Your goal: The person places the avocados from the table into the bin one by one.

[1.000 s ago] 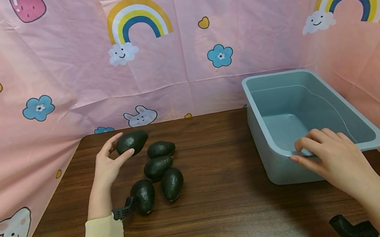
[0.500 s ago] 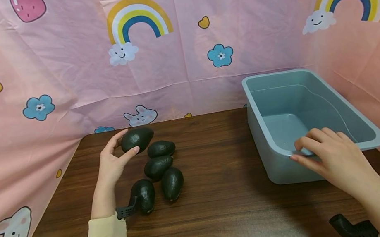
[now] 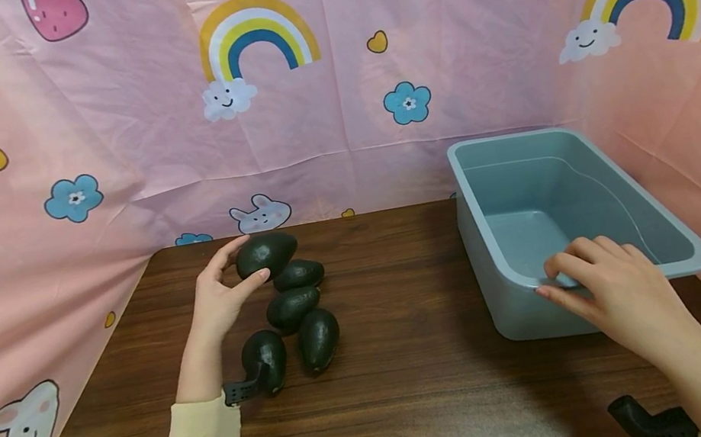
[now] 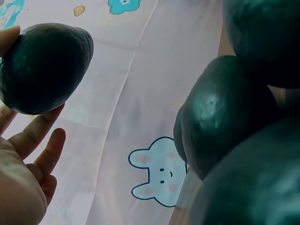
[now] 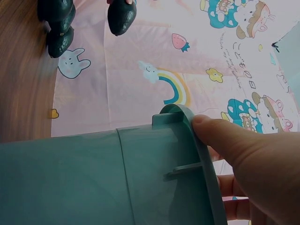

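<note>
Thumb and fingers of my left hand (image 3: 221,298) grip a dark green avocado (image 3: 266,255), raised above the table at the back left. In the left wrist view, that avocado (image 4: 47,68) sits between the thumb and fingertips. Several more avocados (image 3: 293,310) lie in a cluster just below and to the right of this hand. Over on the right, my right hand (image 3: 613,290) holds the near rim of a grey-blue plastic bin (image 3: 481,251). Its thumb is outside the wall and its fingers reach over the rim. Inside, the bin's visible floor is bare.
The brown wooden table (image 3: 415,393) extends between the avocados and the bin. A pink patterned cloth (image 3: 341,119) hangs behind and along both sides. Dark straps with camera mounts are on both wrists; the left wrist mount (image 3: 246,387) overlaps the nearest avocado in the head view.
My left hand has drifted to the right with the avocado, which now overlaps the back one of the cluster in the head view. The right hand and the bin have stayed still.
</note>
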### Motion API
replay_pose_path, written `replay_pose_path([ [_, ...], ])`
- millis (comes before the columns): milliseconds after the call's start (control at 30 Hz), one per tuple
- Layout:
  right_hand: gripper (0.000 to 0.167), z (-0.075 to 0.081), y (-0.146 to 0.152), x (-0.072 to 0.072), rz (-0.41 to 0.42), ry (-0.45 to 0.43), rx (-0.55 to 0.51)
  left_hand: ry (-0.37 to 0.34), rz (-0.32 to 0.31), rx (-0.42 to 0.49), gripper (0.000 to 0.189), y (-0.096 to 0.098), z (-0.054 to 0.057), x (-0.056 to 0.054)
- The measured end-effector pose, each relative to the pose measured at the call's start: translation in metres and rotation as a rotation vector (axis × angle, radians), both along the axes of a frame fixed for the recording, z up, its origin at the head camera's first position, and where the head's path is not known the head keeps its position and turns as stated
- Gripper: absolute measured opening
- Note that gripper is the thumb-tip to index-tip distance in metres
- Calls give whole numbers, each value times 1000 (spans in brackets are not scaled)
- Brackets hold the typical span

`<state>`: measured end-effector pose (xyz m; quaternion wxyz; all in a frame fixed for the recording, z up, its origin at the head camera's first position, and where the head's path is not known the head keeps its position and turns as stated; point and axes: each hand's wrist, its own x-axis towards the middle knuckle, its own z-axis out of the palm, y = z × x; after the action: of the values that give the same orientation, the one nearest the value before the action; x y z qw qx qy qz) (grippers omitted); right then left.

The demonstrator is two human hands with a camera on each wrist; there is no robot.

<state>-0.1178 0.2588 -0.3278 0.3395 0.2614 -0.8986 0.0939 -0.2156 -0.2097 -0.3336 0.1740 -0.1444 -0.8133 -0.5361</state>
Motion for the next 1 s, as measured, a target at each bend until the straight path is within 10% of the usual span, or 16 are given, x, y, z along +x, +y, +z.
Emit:
replay_pose_path([
  [800, 55, 0, 0, 1, -9, 5, 2, -22, -92, 20, 57, 32, 6, 6],
  [1000, 55, 0, 1, 1, -8, -5, -2, -29, -119, 67, 59, 36, -11, -9],
])
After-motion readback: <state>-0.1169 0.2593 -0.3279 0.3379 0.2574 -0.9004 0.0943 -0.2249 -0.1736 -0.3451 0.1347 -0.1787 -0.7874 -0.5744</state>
